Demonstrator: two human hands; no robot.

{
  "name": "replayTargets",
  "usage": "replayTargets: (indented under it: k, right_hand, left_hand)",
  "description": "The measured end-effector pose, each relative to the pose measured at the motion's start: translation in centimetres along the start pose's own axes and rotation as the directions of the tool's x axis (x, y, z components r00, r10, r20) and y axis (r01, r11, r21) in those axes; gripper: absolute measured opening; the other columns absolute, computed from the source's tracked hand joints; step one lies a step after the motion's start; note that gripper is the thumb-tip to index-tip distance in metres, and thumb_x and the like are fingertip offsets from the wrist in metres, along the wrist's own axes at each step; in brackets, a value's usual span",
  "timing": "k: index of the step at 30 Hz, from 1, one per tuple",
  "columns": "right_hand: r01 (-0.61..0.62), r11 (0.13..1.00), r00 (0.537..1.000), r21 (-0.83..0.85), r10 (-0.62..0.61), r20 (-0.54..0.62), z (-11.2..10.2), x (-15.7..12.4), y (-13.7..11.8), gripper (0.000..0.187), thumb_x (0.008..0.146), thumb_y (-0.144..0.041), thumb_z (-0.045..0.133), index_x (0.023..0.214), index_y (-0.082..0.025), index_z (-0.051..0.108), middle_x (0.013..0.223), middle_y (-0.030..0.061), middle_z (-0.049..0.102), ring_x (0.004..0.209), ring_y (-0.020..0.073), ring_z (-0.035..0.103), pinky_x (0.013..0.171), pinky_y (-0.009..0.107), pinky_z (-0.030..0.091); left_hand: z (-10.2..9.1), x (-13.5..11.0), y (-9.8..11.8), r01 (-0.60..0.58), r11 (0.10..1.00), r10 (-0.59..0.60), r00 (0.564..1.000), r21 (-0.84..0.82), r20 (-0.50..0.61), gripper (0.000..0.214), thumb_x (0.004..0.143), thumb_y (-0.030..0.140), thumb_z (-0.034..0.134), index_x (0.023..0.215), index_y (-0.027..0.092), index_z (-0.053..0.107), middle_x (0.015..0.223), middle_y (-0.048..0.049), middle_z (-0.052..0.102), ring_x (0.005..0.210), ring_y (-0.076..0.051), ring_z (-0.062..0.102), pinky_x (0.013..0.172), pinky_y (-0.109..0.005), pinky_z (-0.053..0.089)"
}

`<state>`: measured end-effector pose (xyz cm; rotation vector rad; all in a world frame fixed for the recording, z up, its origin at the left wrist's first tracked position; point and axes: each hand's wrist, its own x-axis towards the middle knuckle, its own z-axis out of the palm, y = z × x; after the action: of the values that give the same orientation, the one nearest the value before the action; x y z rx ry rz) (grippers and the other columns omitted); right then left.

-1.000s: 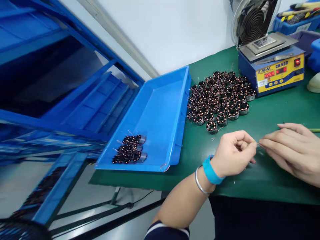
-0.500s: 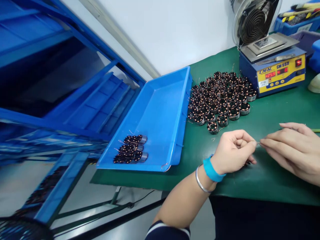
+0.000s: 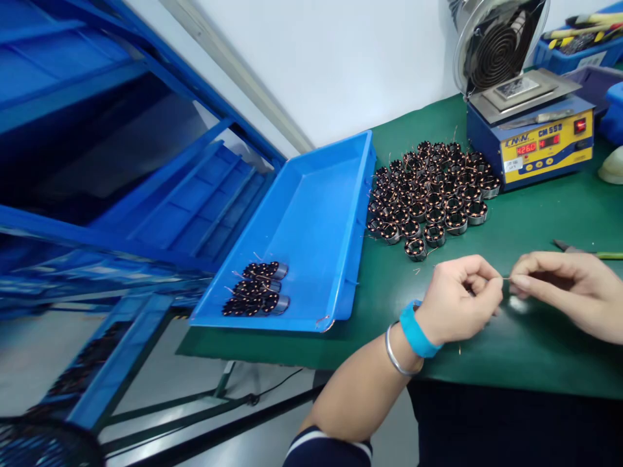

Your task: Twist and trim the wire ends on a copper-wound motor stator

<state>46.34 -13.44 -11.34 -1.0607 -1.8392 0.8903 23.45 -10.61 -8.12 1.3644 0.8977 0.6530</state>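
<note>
A short length of thin copper wire (image 3: 506, 279) spans the small gap between my hands, above the green table (image 3: 535, 214). My left hand (image 3: 464, 295), with a blue wristband and a silver bangle, is closed on the wire's left end. Its curled fingers mostly hide something dark in the palm. My right hand (image 3: 567, 288) pinches the wire's other end between thumb and fingertips. Beyond my left hand stands a group of copper-wound stator cores (image 3: 433, 188), black with grey metal rims and loose wire ends. Behind my right hand lies a green-handled tool (image 3: 606, 255) with a dark tip.
To the left, a blue tray (image 3: 316, 194) holds several wound cores (image 3: 257, 288) in its near corner. A blue-and-yellow heater unit (image 3: 540, 143) with red digits stands at the back right, with a round fan duct (image 3: 501, 52) behind it. Blue racks (image 3: 160, 201) fill the left side.
My right hand has turned from flat, extended fingers to a rounded pinch on the wire, uncovering more of the green-handled tool. My left hand has shifted slightly right and rolled over the dark thing beneath it.
</note>
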Motion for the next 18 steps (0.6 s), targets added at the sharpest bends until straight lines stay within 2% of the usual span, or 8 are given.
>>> replayTargets:
  k: [1,3,5,7,9,14,18]
  right_hand:
    - [0.123,0.981,0.988,-0.152,-0.135,-0.073,-0.1,-0.1,0.0,0.036,0.119,-0.052,0.071,0.097,-0.024,0.077,0.085,0.0041,0.081,0.072,0.021,0.077,0.066,0.033,0.06]
    - [0.312,0.837,0.908,-0.45,-0.402,-0.118,0.1,-0.4,0.0,0.004,0.116,-0.025,0.073,0.115,-0.026,0.076,0.098,0.0035,0.084,0.081,0.0217,0.081,0.08,0.038,0.064]
    - [0.386,0.682,0.846,-0.621,-0.53,-0.056,0.4,-0.7,0.0,0.017,0.115,-0.012,0.07,0.123,-0.026,0.073,0.101,0.0026,0.085,0.083,0.0211,0.081,0.094,0.044,0.062]
    - [0.404,0.599,0.828,-0.692,-0.56,-0.002,0.8,-1.0,0.1,0.019,0.117,-0.01,0.066,0.127,-0.025,0.071,0.1,0.0015,0.085,0.079,0.0197,0.08,0.101,0.049,0.06]
    - [0.406,0.562,0.821,-0.72,-0.57,0.019,1.0,-1.4,0.3,0.021,0.117,-0.012,0.065,0.13,-0.026,0.071,0.103,0.0014,0.087,0.079,0.0204,0.08,0.103,0.051,0.059]
    - [0.358,0.528,0.841,-0.77,-0.541,0.02,1.2,-1.9,0.5,0.025,0.116,-0.015,0.064,0.134,-0.031,0.071,0.105,0.0013,0.09,0.084,0.0238,0.083,0.107,0.055,0.059]
    - [0.367,0.513,0.823,-0.776,-0.568,0.014,1.7,-1.5,-0.4,0.018,0.115,-0.012,0.066,0.126,-0.027,0.07,0.094,0.0011,0.085,0.076,0.0223,0.078,0.096,0.051,0.058]
  left_hand:
    - [-0.1,0.2,0.1,0.039,0.998,-0.039,0.999,-0.039,0.002,0.041,0.085,0.047,0.097,0.079,0.021,0.066,0.057,0.0036,0.062,0.054,-0.012,0.062,0.055,-0.022,0.047]
    - [-0.2,0.5,0.2,0.102,0.99,-0.101,0.995,-0.099,0.016,0.047,0.082,0.052,0.1,0.08,0.021,0.066,0.056,0.004,0.062,0.052,-0.012,0.063,0.054,-0.021,0.05]
    - [-0.3,0.6,0.3,0.137,0.981,-0.133,0.99,-0.136,0.035,0.05,0.079,0.053,0.103,0.08,0.02,0.066,0.056,0.0039,0.064,0.052,-0.012,0.065,0.054,-0.021,0.051]
    - [-0.3,0.6,0.4,0.159,0.975,-0.153,0.987,-0.154,0.051,0.051,0.078,0.053,0.104,0.08,0.02,0.066,0.056,0.0033,0.065,0.053,-0.013,0.067,0.055,-0.02,0.053]
    - [-0.3,0.5,0.5,0.173,0.972,-0.166,0.984,-0.157,0.059,0.051,0.08,0.054,0.104,0.08,0.02,0.066,0.056,0.0031,0.066,0.052,-0.012,0.067,0.055,-0.02,0.052]
    - [-0.4,0.4,0.7,0.197,0.969,-0.186,0.979,-0.151,0.083,0.051,0.083,0.054,0.103,0.08,0.02,0.066,0.056,0.0029,0.066,0.052,-0.013,0.068,0.054,-0.019,0.051]
    - [-0.2,0.4,0.5,0.18,0.973,-0.168,0.982,-0.145,0.088,0.051,0.081,0.055,0.104,0.08,0.019,0.067,0.056,0.0031,0.065,0.052,-0.012,0.067,0.054,-0.02,0.053]
